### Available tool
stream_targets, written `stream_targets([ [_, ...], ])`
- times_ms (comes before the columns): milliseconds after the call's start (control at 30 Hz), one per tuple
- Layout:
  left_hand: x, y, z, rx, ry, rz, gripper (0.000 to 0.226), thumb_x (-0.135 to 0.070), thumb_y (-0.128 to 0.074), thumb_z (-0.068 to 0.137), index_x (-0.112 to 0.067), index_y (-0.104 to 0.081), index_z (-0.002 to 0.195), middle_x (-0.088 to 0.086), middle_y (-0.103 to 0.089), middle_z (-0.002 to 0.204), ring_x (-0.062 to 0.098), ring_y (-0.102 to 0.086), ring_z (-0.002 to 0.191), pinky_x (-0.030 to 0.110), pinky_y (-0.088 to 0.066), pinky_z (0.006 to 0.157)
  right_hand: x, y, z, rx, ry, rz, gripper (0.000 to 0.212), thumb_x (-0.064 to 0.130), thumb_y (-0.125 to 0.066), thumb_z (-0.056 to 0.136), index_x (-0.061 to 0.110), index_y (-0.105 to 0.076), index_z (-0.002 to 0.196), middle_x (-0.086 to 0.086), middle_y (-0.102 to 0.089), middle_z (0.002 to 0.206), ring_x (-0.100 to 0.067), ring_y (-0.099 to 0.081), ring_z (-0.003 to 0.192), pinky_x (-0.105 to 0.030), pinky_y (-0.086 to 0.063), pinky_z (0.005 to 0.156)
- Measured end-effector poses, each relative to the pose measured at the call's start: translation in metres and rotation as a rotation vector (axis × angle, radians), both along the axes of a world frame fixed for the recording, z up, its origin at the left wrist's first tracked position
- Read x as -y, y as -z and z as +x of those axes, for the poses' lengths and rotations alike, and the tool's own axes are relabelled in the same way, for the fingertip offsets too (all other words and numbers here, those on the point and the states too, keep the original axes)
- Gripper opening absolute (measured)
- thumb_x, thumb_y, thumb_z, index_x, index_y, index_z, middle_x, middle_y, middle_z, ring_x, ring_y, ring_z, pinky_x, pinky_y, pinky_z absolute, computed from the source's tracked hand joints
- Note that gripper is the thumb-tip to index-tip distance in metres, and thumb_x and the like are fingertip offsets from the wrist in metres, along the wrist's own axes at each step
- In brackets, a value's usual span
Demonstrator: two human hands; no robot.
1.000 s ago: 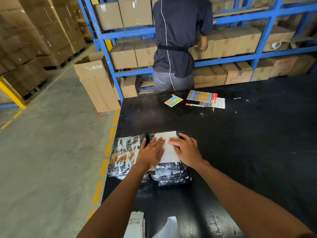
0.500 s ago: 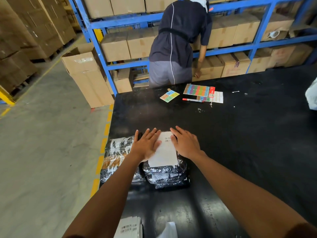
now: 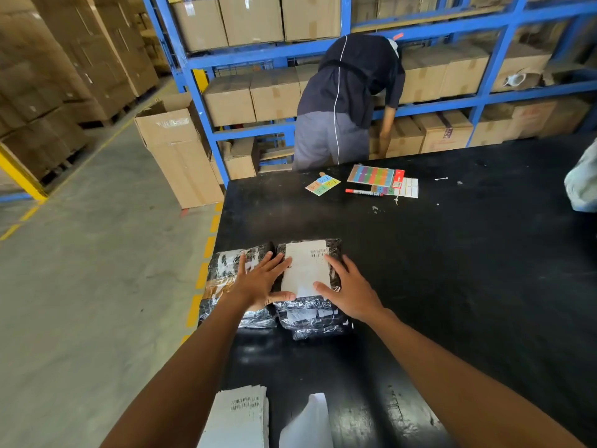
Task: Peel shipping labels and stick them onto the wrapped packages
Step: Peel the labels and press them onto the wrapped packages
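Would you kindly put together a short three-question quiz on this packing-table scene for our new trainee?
1. True or false: the white shipping label lies on the right-hand black plastic-wrapped package.
2. Which hand spans both wrapped packages? A) left B) right
3. Fill in: the white stack of unpeeled labels lies at the ___ edge of the black table.

Key: 1 true. 2 A; the right hand rests flat at the label's right edge only. 3 near.

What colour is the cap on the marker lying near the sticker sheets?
Red: the marker has a red cap at its left end, seen in the head view, the only view here.
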State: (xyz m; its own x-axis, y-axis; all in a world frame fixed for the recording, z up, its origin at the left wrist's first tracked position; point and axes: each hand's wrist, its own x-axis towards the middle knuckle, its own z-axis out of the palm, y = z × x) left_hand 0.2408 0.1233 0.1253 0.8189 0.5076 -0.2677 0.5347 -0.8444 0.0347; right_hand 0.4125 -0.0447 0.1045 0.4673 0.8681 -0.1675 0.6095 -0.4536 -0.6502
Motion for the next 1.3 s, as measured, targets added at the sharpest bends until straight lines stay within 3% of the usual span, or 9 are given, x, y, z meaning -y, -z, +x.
stream_targets([
  [133, 0.006, -0.008, 0.004, -0.013, -0.052, -0.041, 0.093, -0.077, -0.039, 0.08, -0.037, -0.001, 0.154, -0.007, 0.002, 0.164, 0.018, 0.006, 0.151, 0.065, 0.021, 0.11, 0.0, -0.003, -0.002, -0.239, 0.183, 0.086, 0.077, 0.051, -0.06, 0.091, 0.033, -0.019, 0.154, -0.005, -0.052, 0.143, -0.026, -0.054, 0.125, -0.04, -0.046, 0.101],
  [233, 0.008, -0.011, 0.006, -0.016, -0.062, -0.034, 0.091, -0.073, -0.046, 0.082, -0.037, -0.004, 0.154, -0.007, -0.001, 0.164, 0.019, 0.004, 0.151, 0.064, 0.022, 0.108, -0.01, -0.011, -0.002, -0.418, 0.424, 0.017, 0.075, 0.051, -0.061, 0.09, 0.015, -0.033, 0.15, -0.012, -0.055, 0.135, -0.028, -0.06, 0.113, -0.038, -0.048, 0.094],
  [300, 0.008, -0.01, 0.006, -0.014, -0.065, -0.025, 0.091, -0.073, -0.045, 0.082, -0.037, -0.004, 0.154, -0.006, -0.002, 0.164, 0.019, 0.004, 0.151, 0.064, 0.022, 0.109, -0.017, -0.018, -0.004, -0.493, 0.499, -0.044, 0.06, 0.054, -0.059, 0.09, 0.006, -0.055, 0.127, -0.012, -0.062, 0.113, -0.019, -0.06, 0.086, -0.035, -0.051, 0.08],
  [400, 0.008, -0.006, 0.003, -0.015, -0.051, -0.019, 0.092, -0.074, -0.041, 0.082, -0.035, -0.002, 0.155, -0.005, 0.0, 0.164, 0.018, 0.007, 0.151, 0.064, 0.02, 0.111, -0.029, -0.022, -0.009, -0.562, 0.609, 0.012, 0.051, 0.049, -0.065, 0.088, 0.004, -0.062, 0.113, -0.006, -0.061, 0.09, -0.015, -0.056, 0.07, -0.032, -0.048, 0.068],
  [633, -0.001, 0.007, -0.002, -0.004, -0.003, -0.027, 0.112, -0.089, -0.013, 0.059, -0.033, 0.005, 0.154, -0.004, 0.007, 0.164, 0.016, 0.013, 0.15, 0.06, 0.02, 0.111, -0.043, -0.031, -0.012, -0.852, 0.764, 0.087, 0.064, 0.049, -0.071, 0.083, 0.0, -0.058, 0.123, -0.014, -0.064, 0.118, -0.028, -0.061, 0.097, -0.033, -0.047, 0.077],
  [867, 0.004, 0.014, -0.007, -0.019, 0.031, -0.073, 0.11, -0.088, 0.0, 0.063, -0.024, 0.021, 0.151, -0.001, 0.026, 0.159, 0.017, 0.032, 0.142, 0.06, 0.024, 0.111, -0.049, -0.015, -0.02, -0.722, 0.772, 0.05, 0.07, 0.053, -0.07, 0.079, 0.012, -0.052, 0.133, -0.012, -0.045, 0.136, -0.032, -0.05, 0.12, -0.044, -0.047, 0.1],
  [1033, 0.003, 0.01, -0.01, 0.011, 0.033, -0.138, 0.112, -0.089, -0.005, 0.065, -0.024, 0.021, 0.152, -0.001, 0.026, 0.16, 0.015, 0.035, 0.141, 0.058, 0.027, 0.11, -0.044, -0.014, -0.021, -0.854, 0.739, 0.195, 0.053, 0.044, -0.074, 0.078, 0.018, -0.05, 0.118, -0.007, -0.055, 0.116, -0.024, -0.059, 0.096, -0.037, -0.053, 0.077],
  [1167, 0.002, 0.01, -0.011, 0.112, 0.01, -0.209, 0.12, -0.099, -0.004, 0.056, -0.031, 0.01, 0.154, -0.006, 0.016, 0.162, 0.01, 0.028, 0.142, 0.056, 0.027, 0.111, -0.04, -0.01, -0.014, -0.703, 0.644, 0.188, 0.054, 0.052, -0.061, 0.089, 0.01, -0.051, 0.121, -0.008, -0.059, 0.104, -0.016, -0.054, 0.077, -0.029, -0.042, 0.064],
  [1300, 0.006, 0.002, -0.003, 0.327, -0.107, -0.394, 0.105, -0.098, -0.014, 0.062, -0.045, -0.003, 0.153, -0.013, 0.001, 0.163, 0.013, 0.009, 0.15, 0.054, 0.029, 0.11, -0.026, -0.009, 0.01, -0.936, 0.676, 0.137, 0.076, 0.066, -0.062, 0.081, 0.007, -0.053, 0.128, -0.008, -0.058, 0.118, -0.026, -0.055, 0.105, -0.037, -0.044, 0.091],
])
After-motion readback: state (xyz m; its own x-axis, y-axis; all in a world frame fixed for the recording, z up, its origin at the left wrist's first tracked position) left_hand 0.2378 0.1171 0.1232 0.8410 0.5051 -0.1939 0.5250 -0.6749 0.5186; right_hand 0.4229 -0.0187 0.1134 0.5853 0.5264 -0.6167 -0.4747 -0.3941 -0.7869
